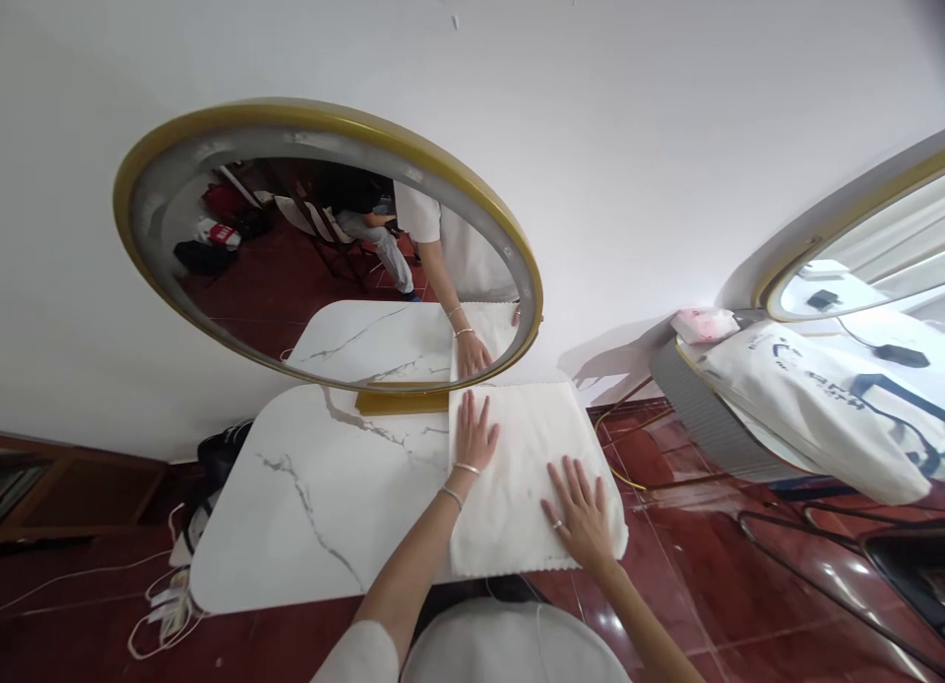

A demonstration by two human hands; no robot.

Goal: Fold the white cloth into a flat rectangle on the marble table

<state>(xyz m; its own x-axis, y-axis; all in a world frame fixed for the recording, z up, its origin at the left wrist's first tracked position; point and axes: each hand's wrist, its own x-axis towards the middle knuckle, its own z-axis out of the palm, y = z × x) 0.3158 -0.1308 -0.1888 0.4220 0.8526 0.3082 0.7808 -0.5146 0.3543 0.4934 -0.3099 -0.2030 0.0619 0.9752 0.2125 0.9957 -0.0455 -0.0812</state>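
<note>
A white cloth (509, 506) with a scalloped edge lies folded over the right end of a white marble-patterned table (273, 526). My left hand (474, 435) rests flat near the cloth's far left corner, fingers spread and pointing away from me. Bracelets circle that wrist. On the cloth's right side, my right hand (583, 516) also lies flat with fingers apart, a ring on one finger. Both palms touch the fabric, and neither hand grips anything.
A gold-framed oval mirror (332, 122) stands at the table's back, reflecting a seated person. To the right, a second table (709, 417) bears a white printed bag (812, 398) and a pink-white packet (705, 325). White cables (173, 604) lie on the red tiled floor (664, 565).
</note>
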